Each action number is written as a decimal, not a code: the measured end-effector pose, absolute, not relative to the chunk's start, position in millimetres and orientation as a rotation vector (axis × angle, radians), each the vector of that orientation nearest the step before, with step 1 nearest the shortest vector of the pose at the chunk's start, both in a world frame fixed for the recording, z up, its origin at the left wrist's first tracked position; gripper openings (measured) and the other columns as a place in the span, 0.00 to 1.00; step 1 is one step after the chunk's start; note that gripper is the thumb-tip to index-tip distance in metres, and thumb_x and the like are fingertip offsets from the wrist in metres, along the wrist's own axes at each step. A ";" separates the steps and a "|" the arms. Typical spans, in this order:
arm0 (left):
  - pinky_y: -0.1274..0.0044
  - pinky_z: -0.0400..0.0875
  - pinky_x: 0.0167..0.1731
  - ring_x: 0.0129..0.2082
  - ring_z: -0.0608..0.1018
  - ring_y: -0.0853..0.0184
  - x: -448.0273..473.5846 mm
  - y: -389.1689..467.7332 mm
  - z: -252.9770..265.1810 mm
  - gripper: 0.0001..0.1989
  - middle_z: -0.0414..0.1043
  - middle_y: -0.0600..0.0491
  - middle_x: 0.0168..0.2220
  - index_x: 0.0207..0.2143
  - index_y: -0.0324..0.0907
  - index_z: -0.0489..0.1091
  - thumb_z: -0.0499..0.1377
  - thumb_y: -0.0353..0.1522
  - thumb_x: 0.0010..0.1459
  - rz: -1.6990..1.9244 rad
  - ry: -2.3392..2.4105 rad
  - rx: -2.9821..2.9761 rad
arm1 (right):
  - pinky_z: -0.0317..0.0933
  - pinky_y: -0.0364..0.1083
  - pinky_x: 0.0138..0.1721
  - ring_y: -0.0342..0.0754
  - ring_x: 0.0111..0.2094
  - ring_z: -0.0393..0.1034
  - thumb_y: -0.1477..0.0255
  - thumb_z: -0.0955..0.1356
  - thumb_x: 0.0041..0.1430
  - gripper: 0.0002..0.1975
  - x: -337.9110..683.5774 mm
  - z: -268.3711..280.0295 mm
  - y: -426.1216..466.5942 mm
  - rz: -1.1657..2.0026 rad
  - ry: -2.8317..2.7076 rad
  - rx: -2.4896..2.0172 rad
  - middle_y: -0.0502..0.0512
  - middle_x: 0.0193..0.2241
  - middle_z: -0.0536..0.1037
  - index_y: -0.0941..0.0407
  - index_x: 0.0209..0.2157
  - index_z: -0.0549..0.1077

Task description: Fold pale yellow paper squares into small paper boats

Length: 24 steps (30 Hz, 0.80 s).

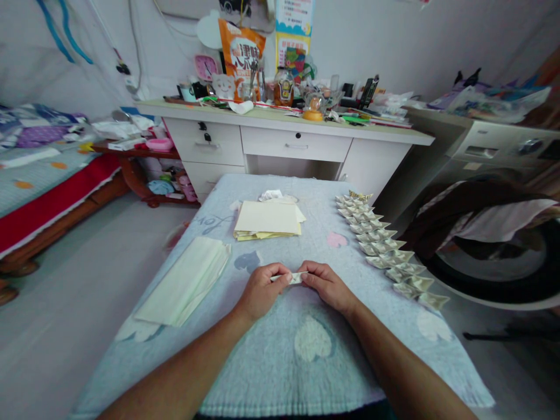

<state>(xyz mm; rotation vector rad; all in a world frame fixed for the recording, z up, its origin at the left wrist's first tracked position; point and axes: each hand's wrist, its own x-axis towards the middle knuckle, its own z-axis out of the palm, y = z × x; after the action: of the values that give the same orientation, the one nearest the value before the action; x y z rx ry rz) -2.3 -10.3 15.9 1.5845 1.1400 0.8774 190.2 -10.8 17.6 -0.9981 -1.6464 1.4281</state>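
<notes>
Between my two hands, above the middle of the cloth-covered table (258, 361), is a small folded strip of pale paper (296, 278). My left hand (265, 287) pinches its left end with thumb and fingers. At the other end my right hand (326, 284) grips it the same way. Beyond my hands lies a stack of cream paper sheets (266, 217). Left of my left hand rests a folded bundle of pale green paper (184, 280). Along the right side runs a double row of folded paper boats (385, 248), nested close together.
A crumpled white paper (271, 195) sits behind the stack. Past the table stands a white desk (297, 143) crowded with jars and packets. On the right is a washing machine (490, 146) with its round door hanging open; a bed (52, 186) stands at left.
</notes>
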 end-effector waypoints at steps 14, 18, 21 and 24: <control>0.81 0.60 0.23 0.20 0.67 0.72 0.7 -11.1 14.6 0.14 0.67 0.57 0.20 0.27 0.39 0.71 0.54 0.40 0.57 0.921 1.133 1.452 | 0.45 0.40 0.25 0.39 0.23 0.51 0.58 0.68 0.56 0.17 188.7 16.8 -7.5 1.421 -1.582 -1.071 0.44 0.20 0.59 0.58 0.25 0.68; 0.81 0.60 0.22 0.20 0.67 0.73 -1.0 -11.6 15.0 0.12 0.66 0.58 0.21 0.32 0.39 0.71 0.58 0.40 0.54 0.944 1.111 1.426 | 0.45 0.40 0.25 0.39 0.23 0.50 0.58 0.67 0.56 0.17 189.4 16.8 -8.4 1.405 -1.560 -1.082 0.44 0.20 0.59 0.58 0.25 0.68; 0.82 0.57 0.20 0.19 0.65 0.74 -2.5 -10.7 14.5 0.12 0.63 0.60 0.20 0.32 0.39 0.70 0.61 0.39 0.51 0.973 1.138 1.455 | 0.46 0.40 0.25 0.39 0.23 0.51 0.58 0.68 0.56 0.17 189.4 16.5 -9.3 1.392 -1.562 -1.069 0.45 0.20 0.59 0.58 0.25 0.68; 0.82 0.57 0.21 0.20 0.64 0.74 -2.3 -9.9 14.2 0.11 0.62 0.59 0.21 0.29 0.39 0.69 0.60 0.38 0.52 0.984 1.142 1.501 | 0.48 0.40 0.26 0.40 0.23 0.53 0.59 0.69 0.54 0.15 187.9 15.4 -10.0 1.393 -1.560 -1.005 0.45 0.22 0.63 0.57 0.31 0.69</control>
<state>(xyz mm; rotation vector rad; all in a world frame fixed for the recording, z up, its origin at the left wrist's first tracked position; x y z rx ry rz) -2.3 -9.9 14.2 1.5012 1.1416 0.9842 187.9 -10.0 15.4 -1.0055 -1.5596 1.3930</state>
